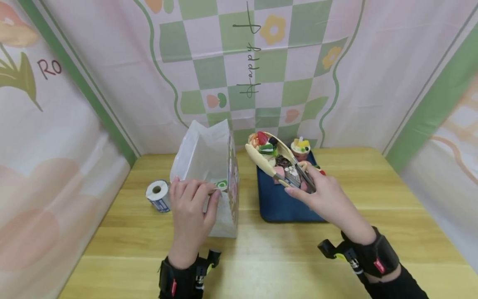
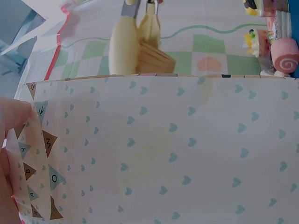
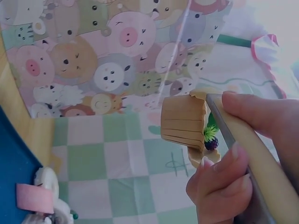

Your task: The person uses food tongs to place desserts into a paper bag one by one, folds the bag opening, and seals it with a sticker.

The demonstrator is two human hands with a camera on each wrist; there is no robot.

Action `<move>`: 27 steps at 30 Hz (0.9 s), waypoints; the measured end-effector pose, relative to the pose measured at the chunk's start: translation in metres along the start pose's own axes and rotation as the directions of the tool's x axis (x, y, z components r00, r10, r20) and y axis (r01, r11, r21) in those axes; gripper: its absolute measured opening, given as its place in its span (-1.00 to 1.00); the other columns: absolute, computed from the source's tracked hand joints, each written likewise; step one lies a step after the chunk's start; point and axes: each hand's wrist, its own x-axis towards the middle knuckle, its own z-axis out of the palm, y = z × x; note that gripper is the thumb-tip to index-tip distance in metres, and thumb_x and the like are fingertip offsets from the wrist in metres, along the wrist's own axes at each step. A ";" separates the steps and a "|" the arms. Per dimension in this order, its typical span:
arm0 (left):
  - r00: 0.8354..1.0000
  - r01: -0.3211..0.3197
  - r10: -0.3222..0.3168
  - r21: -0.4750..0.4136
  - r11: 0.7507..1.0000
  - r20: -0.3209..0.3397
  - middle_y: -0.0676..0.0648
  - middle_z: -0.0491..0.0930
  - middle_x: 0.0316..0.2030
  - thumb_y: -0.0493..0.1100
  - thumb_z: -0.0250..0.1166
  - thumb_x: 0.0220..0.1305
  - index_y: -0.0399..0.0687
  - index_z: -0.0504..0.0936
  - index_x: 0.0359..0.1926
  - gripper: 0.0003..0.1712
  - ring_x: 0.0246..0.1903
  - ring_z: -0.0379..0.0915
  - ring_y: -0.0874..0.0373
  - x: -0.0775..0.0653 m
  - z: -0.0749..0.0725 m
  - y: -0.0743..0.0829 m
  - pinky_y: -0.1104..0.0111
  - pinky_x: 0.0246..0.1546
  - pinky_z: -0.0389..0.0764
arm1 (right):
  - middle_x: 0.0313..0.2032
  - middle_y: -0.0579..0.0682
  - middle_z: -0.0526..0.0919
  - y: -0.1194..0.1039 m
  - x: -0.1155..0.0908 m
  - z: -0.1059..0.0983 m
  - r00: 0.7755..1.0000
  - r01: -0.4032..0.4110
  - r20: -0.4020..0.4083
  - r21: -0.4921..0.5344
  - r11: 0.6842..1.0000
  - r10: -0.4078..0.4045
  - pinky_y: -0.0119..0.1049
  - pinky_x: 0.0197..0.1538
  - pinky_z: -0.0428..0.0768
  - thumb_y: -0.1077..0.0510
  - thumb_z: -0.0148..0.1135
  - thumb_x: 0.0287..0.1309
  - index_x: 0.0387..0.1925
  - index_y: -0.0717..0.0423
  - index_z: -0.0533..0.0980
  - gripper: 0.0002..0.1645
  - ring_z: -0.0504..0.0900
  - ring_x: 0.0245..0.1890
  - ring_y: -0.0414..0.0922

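Observation:
My left hand pinches the near top edge of a white paper bag, which stands upright with its mouth open. Small blue hearts cover the bag wall in the left wrist view. With my right hand I grip cream-tipped metal tongs, raised over the left back part of a dark blue tray. Between the tong tips is a toy tart in a brown ridged cup, tipped on its side in the right wrist view, with a dark berry and green leaf on top.
More toy sweets lie on the tray, among them a fruit-topped cup at its back and a pink roll. A roll of labels stands left of the bag. Printed cloth hangs behind the wooden table.

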 end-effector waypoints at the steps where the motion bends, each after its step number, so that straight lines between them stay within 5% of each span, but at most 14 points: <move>1: 1.000 0.001 -0.001 0.000 1.000 0.000 -0.05 0.59 -0.38 -0.07 0.21 0.27 -0.07 0.62 -0.37 -0.81 -0.25 0.38 -0.03 0.000 0.000 0.000 -0.17 0.19 0.18 | -0.51 -0.04 0.50 -0.002 0.000 -0.001 1.000 0.001 0.001 0.002 1.000 -0.001 -0.34 -0.58 0.36 -0.46 0.20 0.08 -0.09 -0.03 0.32 -0.31 0.45 -0.65 -0.17; 5: 1.000 0.002 -0.002 -0.001 1.000 -0.003 -0.05 0.59 -0.39 -0.07 0.21 0.27 -0.07 0.62 -0.38 -0.81 -0.25 0.38 -0.03 0.000 0.000 0.000 -0.17 0.19 0.18 | -0.53 -0.04 0.51 -0.009 0.000 -0.005 1.000 -0.012 0.027 0.020 1.000 0.012 -0.33 -0.59 0.38 -0.49 0.17 0.07 -0.14 -0.01 0.30 -0.29 0.49 -0.66 -0.17; 12: 1.000 0.003 -0.003 0.001 1.000 -0.010 -0.06 0.59 -0.39 -0.07 0.22 0.27 -0.08 0.61 -0.39 -0.81 -0.23 0.40 -0.05 0.000 0.001 0.000 -0.20 0.20 0.18 | -0.46 -0.03 0.51 -0.020 0.000 -0.008 1.000 0.003 0.025 0.059 0.998 -0.005 -0.32 -0.59 0.41 -0.49 0.17 0.07 0.08 -0.04 0.30 -0.21 0.52 -0.65 -0.18; 27: 1.000 -0.004 0.004 0.003 1.000 -0.005 -0.06 0.60 -0.39 -0.08 0.22 0.27 -0.08 0.61 -0.38 -0.82 -0.23 0.40 -0.05 0.000 0.000 0.000 -0.21 0.20 0.18 | -0.47 -0.12 0.46 -0.044 -0.002 -0.010 0.985 0.147 -0.088 -0.008 0.989 -0.147 -0.37 -0.53 0.29 -0.35 0.26 0.12 -0.20 -0.08 0.35 -0.48 0.30 -0.64 -0.21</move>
